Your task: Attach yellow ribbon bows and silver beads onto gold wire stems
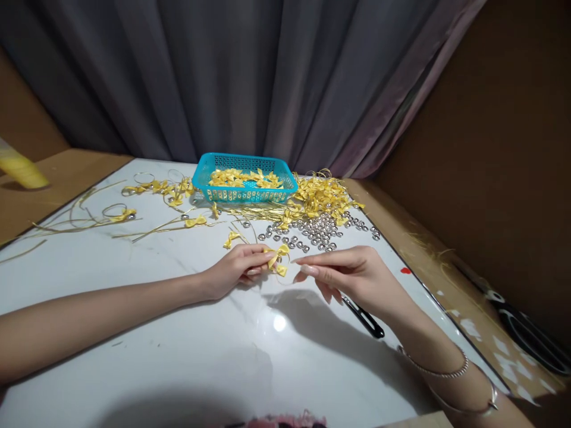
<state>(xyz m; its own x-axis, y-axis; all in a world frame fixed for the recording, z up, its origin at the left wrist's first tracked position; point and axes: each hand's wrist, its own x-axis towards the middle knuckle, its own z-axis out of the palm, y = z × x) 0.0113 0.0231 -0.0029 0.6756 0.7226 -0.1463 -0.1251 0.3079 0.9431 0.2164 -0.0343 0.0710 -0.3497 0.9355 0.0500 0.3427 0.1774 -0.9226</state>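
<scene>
My left hand (243,266) pinches a yellow ribbon bow (280,254) above the white tabletop. A thin gold cord curves out from this bow toward my right hand (343,273). There the thumb and index finger close in a pinch at the cord, just right of the bow. Below my right palm lies a slim tool with a black handle (366,320); its other end is hidden by the fingers. Another small bow (231,239) rests just beyond my left hand. Many silver metal beads (319,229) are spread past the fingertips.
A turquoise basket (245,195) with yellow bows stands at the back, before a grey curtain (232,77). To its right is a heap of bows (323,195). Gold cords (84,223) lie at left. Black-handled scissors (526,333) and a yellow spool (20,169) flank the white surface.
</scene>
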